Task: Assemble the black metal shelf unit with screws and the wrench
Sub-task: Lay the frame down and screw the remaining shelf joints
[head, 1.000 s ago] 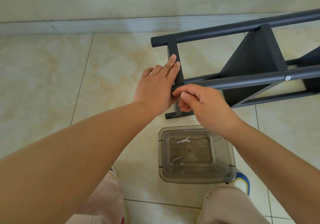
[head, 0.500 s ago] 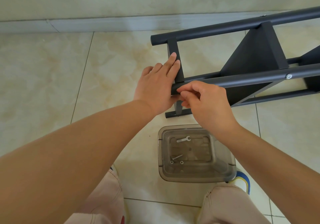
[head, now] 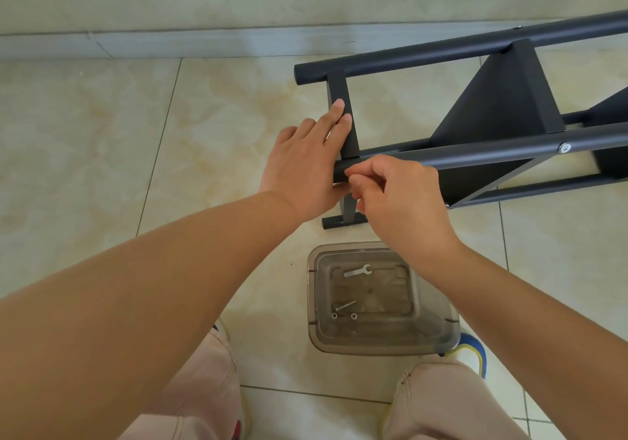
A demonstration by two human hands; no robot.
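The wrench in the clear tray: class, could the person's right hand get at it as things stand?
Probably yes. The wrench lies uncovered in the open tray, just below the right hand. Nothing sits between them, though its fingers are pinched at the tube end and would have to let go.

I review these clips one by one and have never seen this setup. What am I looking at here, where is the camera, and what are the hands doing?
The camera sits on a person's head, looking down at their own arms and knees; there is no robot. A black metal shelf frame lies on its side on the tiled floor. The left hand rests flat against a crossbar, steadying it. The right hand pinches something small at the end of a tube, probably a screw, though it is hidden. Nearer the knees, a clear plastic box holds a small wrench, a screw and two washers.
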